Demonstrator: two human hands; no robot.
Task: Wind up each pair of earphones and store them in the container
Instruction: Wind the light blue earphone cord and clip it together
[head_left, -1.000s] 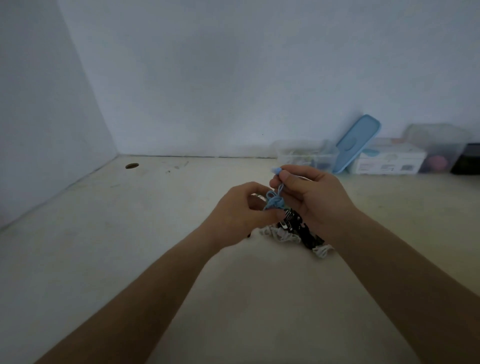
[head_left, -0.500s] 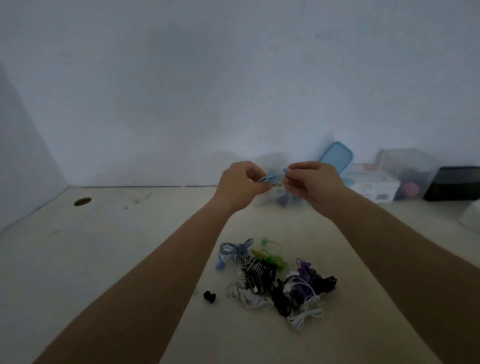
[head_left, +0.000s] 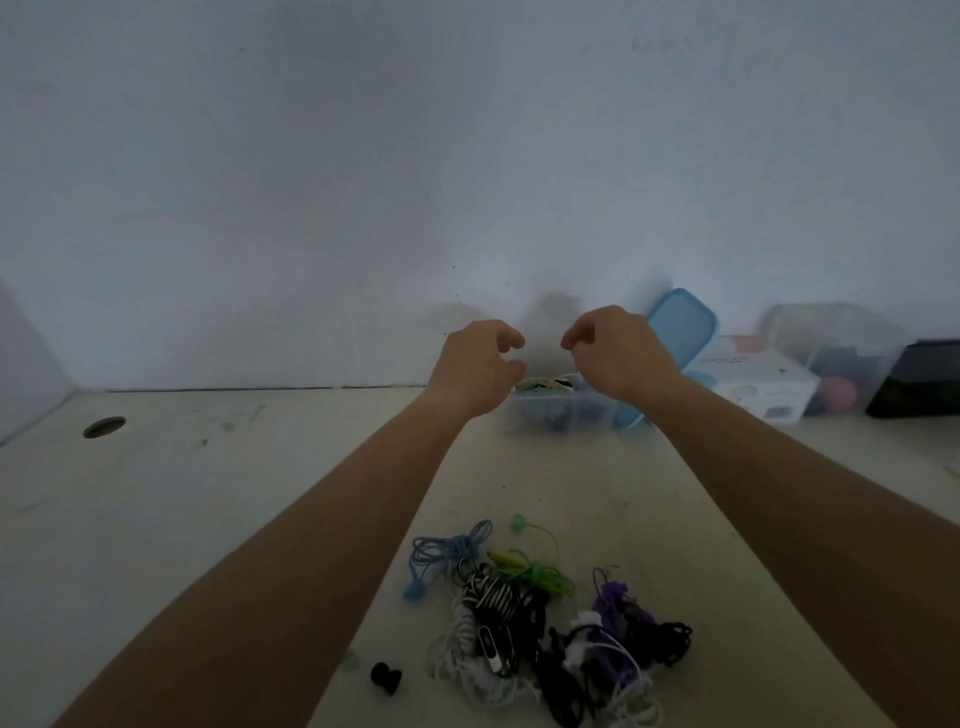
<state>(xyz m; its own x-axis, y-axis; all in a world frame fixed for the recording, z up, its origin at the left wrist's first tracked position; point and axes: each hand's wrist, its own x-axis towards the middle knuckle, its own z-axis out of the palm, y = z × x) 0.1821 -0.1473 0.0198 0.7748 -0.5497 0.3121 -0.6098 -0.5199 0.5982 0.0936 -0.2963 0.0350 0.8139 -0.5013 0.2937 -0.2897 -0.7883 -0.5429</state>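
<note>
Nearest, on the pale worktop (head_left: 208, 519) and between my two forearms, lies one tangled heap of earphones (head_left: 540, 629). Six cord colours can be counted in it:

- one blue bundle (head_left: 447, 553) at the far left
- one green bundle (head_left: 537, 574) behind the middle
- one black-and-white striped bundle (head_left: 491, 597)
- white cord (head_left: 467, 660) along the near edge
- one purple bundle (head_left: 615, 610)
- black cord (head_left: 672, 636) on the right

How many pairs the white and black cords make up cannot be told.

Just left of the heap lie two loose pieces, apart from it: one black ear tip (head_left: 385, 678) and one small, blurred green piece (head_left: 349, 660).

Further out, both arms reach forward. My left hand (head_left: 480, 364) and my right hand (head_left: 615, 353) hang near each other but apart, above one clear container (head_left: 566, 418). The fingers of both are loosely curled and grip nothing that shows. The left thumb stands off from its fingers.

The container sits on the worktop near the wall, with earphones of several colours inside. They are too blurred to count.

One blue lid (head_left: 683, 325) leans against the wall behind my right hand.

To its right stand, in order:

- one white box (head_left: 753, 384)
- one clear tub (head_left: 836, 348) with round coloured things inside
- one black object (head_left: 922, 379) at the frame's edge

Far left, one round hole (head_left: 104, 427) marks the worktop.
</note>
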